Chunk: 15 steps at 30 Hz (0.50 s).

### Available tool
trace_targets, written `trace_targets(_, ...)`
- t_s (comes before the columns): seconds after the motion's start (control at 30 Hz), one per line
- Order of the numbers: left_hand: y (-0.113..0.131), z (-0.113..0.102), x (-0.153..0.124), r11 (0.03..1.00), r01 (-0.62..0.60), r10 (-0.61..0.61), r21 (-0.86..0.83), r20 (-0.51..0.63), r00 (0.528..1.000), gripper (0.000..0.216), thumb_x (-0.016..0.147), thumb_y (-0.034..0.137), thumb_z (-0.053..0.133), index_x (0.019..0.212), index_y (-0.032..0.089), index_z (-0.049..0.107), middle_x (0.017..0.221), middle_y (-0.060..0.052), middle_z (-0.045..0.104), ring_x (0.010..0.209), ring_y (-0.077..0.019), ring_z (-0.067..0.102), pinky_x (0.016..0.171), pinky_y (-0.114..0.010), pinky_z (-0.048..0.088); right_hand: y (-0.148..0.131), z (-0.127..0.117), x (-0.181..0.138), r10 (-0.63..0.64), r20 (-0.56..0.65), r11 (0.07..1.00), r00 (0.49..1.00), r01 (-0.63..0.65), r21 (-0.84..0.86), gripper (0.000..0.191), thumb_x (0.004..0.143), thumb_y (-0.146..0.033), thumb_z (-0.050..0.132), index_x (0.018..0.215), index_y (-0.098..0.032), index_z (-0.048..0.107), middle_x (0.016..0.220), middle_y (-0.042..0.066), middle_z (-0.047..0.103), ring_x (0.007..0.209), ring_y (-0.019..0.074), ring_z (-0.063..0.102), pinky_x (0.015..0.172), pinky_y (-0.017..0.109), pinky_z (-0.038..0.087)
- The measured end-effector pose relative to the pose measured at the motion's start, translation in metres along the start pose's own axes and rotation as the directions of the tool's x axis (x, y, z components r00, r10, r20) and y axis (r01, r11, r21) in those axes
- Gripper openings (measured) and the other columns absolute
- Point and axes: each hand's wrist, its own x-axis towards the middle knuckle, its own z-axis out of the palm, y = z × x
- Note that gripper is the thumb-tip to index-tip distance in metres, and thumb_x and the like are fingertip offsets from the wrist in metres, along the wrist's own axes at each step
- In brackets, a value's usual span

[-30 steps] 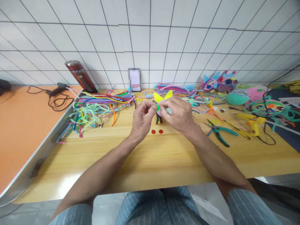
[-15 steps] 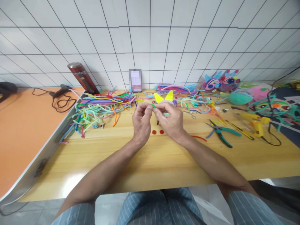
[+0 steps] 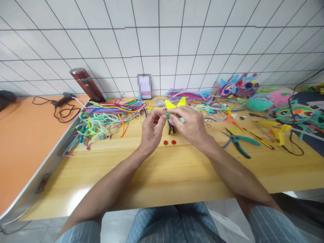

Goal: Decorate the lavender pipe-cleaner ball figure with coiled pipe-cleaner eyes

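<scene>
My left hand is closed, thumb and index finger pinching a small green piece whose kind is too small to make out. Fingertips of my right hand meet it from the other side, also in a pinch. Just behind my hands stands a craft figure with two pointed yellow ears; my fingers hide most of it. Below the fingertips a dark bundle with yellow ends shows on the table. Two red discs lie side by side nearer to me.
Pipe cleaners are heaped at left. A red thermos and a phone stand by the tiled wall. At right lie pliers, a yellow glue gun with its cord, and finished plush-like figures.
My right hand has shifted slightly right and turned, baring more of the green piece and the dark bundle below. The red strip by my right wrist is now out of sight.
</scene>
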Motion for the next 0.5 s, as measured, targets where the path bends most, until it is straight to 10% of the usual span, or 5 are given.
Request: trace_targets(0.5,0.011,0.009,-0.003,0.981,0.085,-0.108,-0.175,-0.123,0.986,0.026,0.090,0.044,0.080,0.085,0.021,0.068,0.073,0.002,0.059,0.067,-0.0120,0.051,0.068,-0.026,0.049,-0.009,0.017,-0.004,-0.061,-0.147,0.994,0.987,0.074,0.085,0.020,0.101,-0.017,0.063,0.104,-0.025,0.080,0.098,0.004,0.084,0.094,0.0196,0.079,0.087,0.034,0.062)
